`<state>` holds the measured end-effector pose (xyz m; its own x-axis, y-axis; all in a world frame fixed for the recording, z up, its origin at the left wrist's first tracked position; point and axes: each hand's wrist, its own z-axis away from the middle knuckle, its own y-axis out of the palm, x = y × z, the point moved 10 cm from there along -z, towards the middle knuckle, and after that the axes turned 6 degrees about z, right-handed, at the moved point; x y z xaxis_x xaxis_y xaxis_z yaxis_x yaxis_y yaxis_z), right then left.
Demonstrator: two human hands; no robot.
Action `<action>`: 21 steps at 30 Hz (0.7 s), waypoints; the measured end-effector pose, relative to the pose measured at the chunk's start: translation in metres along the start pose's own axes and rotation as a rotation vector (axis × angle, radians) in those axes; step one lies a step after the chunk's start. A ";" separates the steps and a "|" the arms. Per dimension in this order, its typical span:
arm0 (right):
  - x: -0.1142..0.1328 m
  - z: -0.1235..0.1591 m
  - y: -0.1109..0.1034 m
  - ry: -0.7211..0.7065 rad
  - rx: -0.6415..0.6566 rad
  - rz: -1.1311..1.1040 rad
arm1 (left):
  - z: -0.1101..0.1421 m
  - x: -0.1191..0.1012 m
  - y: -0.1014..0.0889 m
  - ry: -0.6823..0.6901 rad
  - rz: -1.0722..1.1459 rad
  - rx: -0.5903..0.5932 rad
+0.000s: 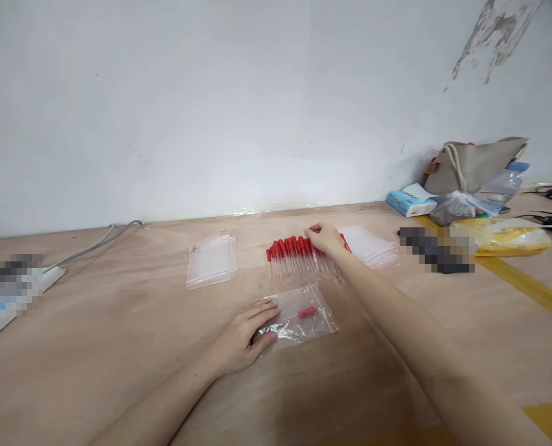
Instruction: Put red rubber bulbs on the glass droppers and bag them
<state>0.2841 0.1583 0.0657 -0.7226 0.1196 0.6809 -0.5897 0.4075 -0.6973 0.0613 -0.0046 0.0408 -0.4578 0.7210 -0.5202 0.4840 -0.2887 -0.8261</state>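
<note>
A clear zip bag (pixel 289 337) lies flat in front of me, with one red-bulbed dropper (pixel 307 311) inside it. My left hand (pixel 250 334) rests on the bag's left end, thumb and fingers stretched apart. Beyond the bag, several droppers (pixel 289 246) with red bulbs and thin clear stems lie side by side in a row, bulbs toward the wall. At the right part of that row, my right hand (pixel 324 238) has its fingertips pinched at a red bulb. The hand and wrist cover some of the droppers.
Flat clear bags lie in one stack (pixel 212 261) left of the row and another stack (pixel 368 246) to its right. Farther right are a blue tissue pack (pixel 410 201), a grey cloth bag (pixel 477 164), a yellow package (pixel 512 238) and a blurred dark object (pixel 438 249). A cable (pixel 94 244) runs at left.
</note>
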 end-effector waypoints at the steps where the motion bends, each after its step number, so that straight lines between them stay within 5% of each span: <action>1: -0.001 0.002 -0.006 -0.010 0.005 -0.033 | 0.000 0.000 0.001 0.000 -0.001 0.005; 6: -0.020 0.039 -0.050 -0.115 -0.039 -0.475 | -0.001 0.001 0.001 0.003 -0.003 0.003; 8: -0.043 0.062 -0.059 -0.056 -0.062 -0.608 | -0.002 0.002 0.001 0.000 -0.006 0.003; 13: -0.084 0.102 -0.047 0.141 -0.059 -0.798 | -0.003 0.002 0.001 0.002 -0.026 0.009; 21: -0.080 0.120 -0.014 0.286 0.056 -0.997 | -0.001 0.002 -0.001 -0.016 -0.038 0.006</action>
<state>0.3072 0.0340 -0.0061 0.2101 -0.0353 0.9770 -0.8942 0.3971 0.2067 0.0609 -0.0019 0.0404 -0.4879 0.7210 -0.4920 0.4620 -0.2649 -0.8464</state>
